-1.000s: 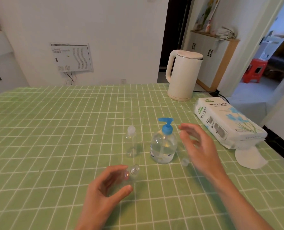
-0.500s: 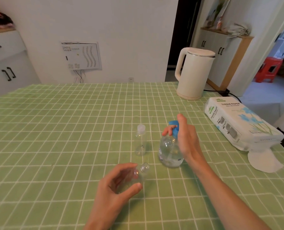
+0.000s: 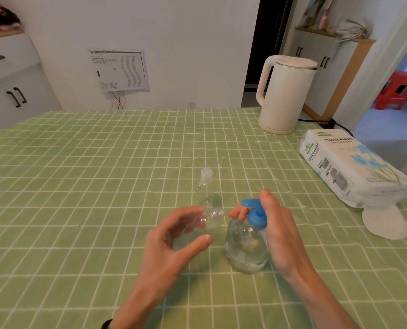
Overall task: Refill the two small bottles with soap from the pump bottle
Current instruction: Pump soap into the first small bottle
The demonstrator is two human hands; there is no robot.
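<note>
While L hand (image 3: 171,243) grips tilted uncapped small bottle (image 3: 197,227), R hand (image 3: 278,233) clasps pump bottle (image 3: 245,248), nozzle w/ its tip near bottle mouth.

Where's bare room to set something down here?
Bare cloth: everything left of the left hand and capped bottle, and between that bottle and the kettle. Crowded: the centre, where the right hand grips the pump bottle; tissue pack at right.

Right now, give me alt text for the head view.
The left hand holds an uncapped small bottle tilted toward the pump bottle, which the right hand grips. A capped small bottle stands behind them on the green checked tablecloth.
</note>
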